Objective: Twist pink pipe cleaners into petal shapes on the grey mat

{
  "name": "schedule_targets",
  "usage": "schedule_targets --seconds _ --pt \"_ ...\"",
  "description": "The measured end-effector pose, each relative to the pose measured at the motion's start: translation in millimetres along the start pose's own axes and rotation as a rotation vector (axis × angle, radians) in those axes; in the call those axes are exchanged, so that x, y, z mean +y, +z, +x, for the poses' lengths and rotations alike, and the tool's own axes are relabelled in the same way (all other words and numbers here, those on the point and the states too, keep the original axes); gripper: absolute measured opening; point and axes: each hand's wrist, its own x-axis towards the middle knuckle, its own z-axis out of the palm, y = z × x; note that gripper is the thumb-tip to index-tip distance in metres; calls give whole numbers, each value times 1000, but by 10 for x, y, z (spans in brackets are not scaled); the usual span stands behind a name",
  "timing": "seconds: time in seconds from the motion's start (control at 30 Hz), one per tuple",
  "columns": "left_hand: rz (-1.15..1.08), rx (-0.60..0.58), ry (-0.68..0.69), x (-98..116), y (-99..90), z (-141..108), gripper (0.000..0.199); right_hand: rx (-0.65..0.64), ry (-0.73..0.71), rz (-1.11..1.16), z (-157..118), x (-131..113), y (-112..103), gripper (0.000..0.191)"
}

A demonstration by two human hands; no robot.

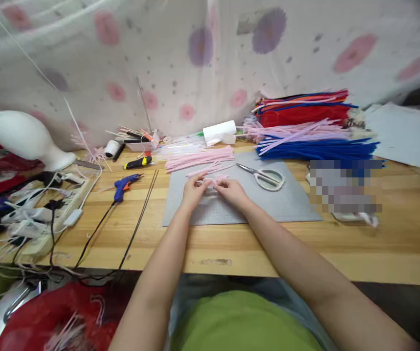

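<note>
My left hand [194, 189] and my right hand [232, 191] meet above the grey mat [294, 207]. Between their fingertips they pinch a pale pink pipe cleaner [210, 182], which is bent into small curves. Its exact shape is partly covered by the fingers. Just behind my hands lie a few loose pink pipe cleaners [210, 168], and beyond them a bundle of pink pipe cleaners [200, 157]. Scissors [263, 176] with pale handles rest on the mat to the right of my right hand, apart from it.
Bundles of blue pipe cleaners [315, 150] and red pipe cleaners [305, 116] are stacked at the back right. Left of the mat lie a blue glue gun [122, 187], a yellow-black cutter [137, 163] and thin dark rods [139, 219]. A cabled power strip [62, 209] and a white foam head [23, 136] stand far left.
</note>
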Motion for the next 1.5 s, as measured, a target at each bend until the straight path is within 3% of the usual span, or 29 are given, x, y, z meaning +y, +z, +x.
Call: schedule_targets --seconds 0.1,0.2,0.5,0.63,0.73,0.9,1.1,1.3,1.4,1.5 --pt "164 -187 192 63 -135 -29 37 -125 -58 38 -8 20 -36 28" --pt "337 -308 255 106 -214 -73 30 -181 -69 54 -14 31 -50 28" --pt "463 -306 205 95 -214 -118 27 -169 -24 -4 -41 11 -32 25" --pt "405 -299 196 99 -221 -105 28 -158 -11 0 -34 27 -31 25" --pt "344 -263 220 107 -223 -103 40 -146 -12 9 -24 30 -41 23" --pt "370 -241 210 117 -222 -103 22 -140 9 52 -22 14 -61 24" --pt "252 -210 153 132 -207 -105 35 -112 -27 58 -25 11 -63 24" --pt "223 -224 126 117 -192 -90 26 -138 9 55 -17 16 -51 26" --pt "60 -218 -4 80 -178 -52 39 -115 -7 60 -3 32 -39 29" --pt "-40 -302 -137 50 -173 22 38 -87 -28 43 -4 34 -27 32"
